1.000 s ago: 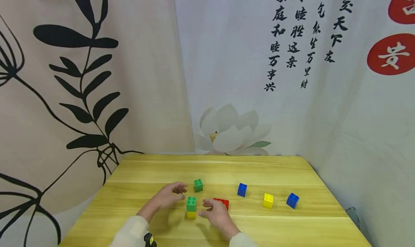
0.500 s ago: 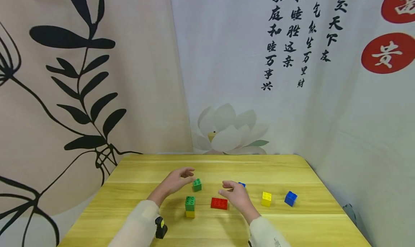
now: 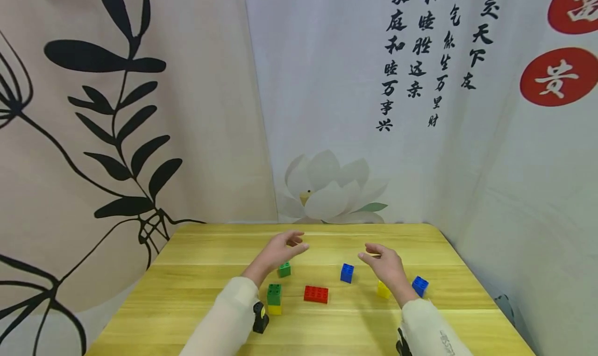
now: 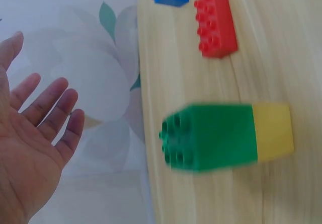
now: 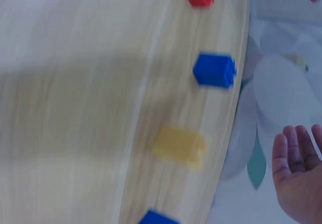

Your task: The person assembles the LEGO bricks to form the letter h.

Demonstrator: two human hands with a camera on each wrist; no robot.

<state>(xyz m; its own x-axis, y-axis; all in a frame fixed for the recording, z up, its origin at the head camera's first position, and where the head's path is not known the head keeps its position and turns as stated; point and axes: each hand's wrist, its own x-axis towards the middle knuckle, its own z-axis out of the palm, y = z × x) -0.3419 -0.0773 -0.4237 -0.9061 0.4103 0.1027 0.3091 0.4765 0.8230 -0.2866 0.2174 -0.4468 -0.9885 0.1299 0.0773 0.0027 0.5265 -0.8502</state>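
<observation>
Currently, left hand [image 3: 282, 250] hovers over table [image 3: 327, 330], fingers relaxed, grasping nothing; in head view it partly covers lone green block [image 3: 284, 271]; green-on-yellow stack [image 3: 274, 298] stands upright in front of that block; right hand [image 3: 385, 263] likewise empty, fingers loose, partly covering yellow block [image 3: 382, 290]; red block [image 3: 315, 294] lies right of stack; one blue block [image 3: 347, 273] farther back than red one; second blue block [image 3: 420, 285] right of yellow one.
</observation>
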